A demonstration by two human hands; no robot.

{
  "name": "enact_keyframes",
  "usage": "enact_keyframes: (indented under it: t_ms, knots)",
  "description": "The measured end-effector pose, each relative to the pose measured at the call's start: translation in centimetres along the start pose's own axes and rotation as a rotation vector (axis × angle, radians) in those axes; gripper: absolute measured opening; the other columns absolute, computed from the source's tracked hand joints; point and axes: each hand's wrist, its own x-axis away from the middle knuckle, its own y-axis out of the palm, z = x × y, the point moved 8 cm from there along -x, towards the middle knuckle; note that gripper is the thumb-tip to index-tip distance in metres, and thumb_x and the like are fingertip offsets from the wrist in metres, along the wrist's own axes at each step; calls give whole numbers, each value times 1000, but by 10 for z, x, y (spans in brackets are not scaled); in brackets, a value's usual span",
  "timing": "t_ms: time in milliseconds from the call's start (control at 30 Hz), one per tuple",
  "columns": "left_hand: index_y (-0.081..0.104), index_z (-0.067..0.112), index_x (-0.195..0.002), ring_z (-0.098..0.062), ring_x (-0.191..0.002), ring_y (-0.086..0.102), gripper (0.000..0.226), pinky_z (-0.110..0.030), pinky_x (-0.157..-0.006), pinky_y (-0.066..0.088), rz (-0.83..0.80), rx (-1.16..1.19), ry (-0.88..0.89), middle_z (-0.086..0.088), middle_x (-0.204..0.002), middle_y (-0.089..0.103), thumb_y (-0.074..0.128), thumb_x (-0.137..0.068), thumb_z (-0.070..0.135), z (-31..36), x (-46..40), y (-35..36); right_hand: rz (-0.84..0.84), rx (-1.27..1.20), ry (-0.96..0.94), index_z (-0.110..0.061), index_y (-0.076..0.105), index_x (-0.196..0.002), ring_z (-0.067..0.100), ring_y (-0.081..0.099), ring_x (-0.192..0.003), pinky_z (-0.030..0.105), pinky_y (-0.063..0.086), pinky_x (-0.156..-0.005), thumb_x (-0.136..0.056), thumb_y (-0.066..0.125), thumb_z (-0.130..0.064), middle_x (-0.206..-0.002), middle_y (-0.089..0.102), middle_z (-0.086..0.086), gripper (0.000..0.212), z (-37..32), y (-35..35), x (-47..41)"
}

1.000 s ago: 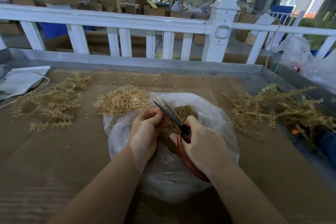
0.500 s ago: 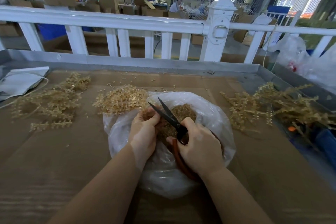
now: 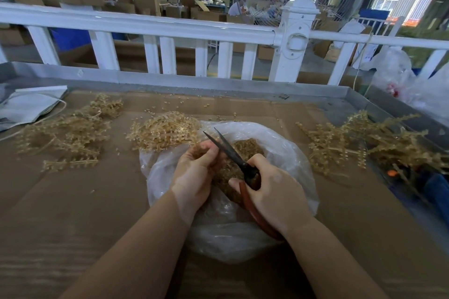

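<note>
A clear plastic bag (image 3: 286, 153) lies open on the cardboard-covered table and holds a heap of small tan plastic pieces (image 3: 245, 148). Over the bag, my right hand (image 3: 274, 192) grips scissors (image 3: 230, 150) with red-brown handles and dark blades; the blades are slightly parted and point up-left. My left hand (image 3: 194, 172) pinches a small tan sprig right at the blades, most of it hidden by my fingers.
Piles of tan plastic sprigs lie at the left (image 3: 68, 133), behind the bag (image 3: 162, 131) and at the right (image 3: 364, 145). A white folded sheet (image 3: 26, 107) sits at the far left. The table's metal rim (image 3: 170, 79) and a white fence (image 3: 155, 26) stand behind.
The scissors' blades have drawn closer together against the piece in my left hand. Both hands have stayed over the bag with only small shifts.
</note>
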Motion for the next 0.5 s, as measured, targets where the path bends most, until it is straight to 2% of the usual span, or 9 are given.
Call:
enact_keyframes:
  t_ms: [67, 200, 367, 500]
  knots:
    - [58, 8, -74, -8, -54, 64, 21, -18, -56, 54, 0, -7, -5, -2, -63, 65, 53, -88, -7, 0, -1, 0, -21, 28, -11, -34, 43, -91, 5, 47, -68, 8, 26, -54, -82, 51, -64, -75, 56, -12, 32, -3, -1, 0]
    - [58, 7, -79, -8, -53, 62, 19, -18, -55, 54, 8, -39, -3, -3, -66, 62, 51, -89, -8, -1, -3, -1, -42, 96, -35, -32, 42, -93, 8, 51, -71, 20, 32, -58, -85, 48, -64, -78, 59, -11, 33, -8, -4, -1]
    - [59, 6, -78, -8, -54, 63, 19, -19, -55, 54, -14, -67, 19, -2, -62, 64, 51, -88, -8, -1, -2, 0, -69, 126, -28, -31, 38, -87, 10, 50, -64, 19, 29, -52, -86, 49, -61, -66, 50, -11, 33, -14, -10, -2]
    - [60, 6, -75, -11, -56, 66, 22, -19, -54, 54, 15, -29, 26, -1, -60, 66, 52, -88, -8, 0, -2, -1, -91, 117, -5, -30, 39, -87, 12, 55, -67, 26, 37, -58, -87, 49, -62, -69, 53, -9, 34, -16, -12, -1]
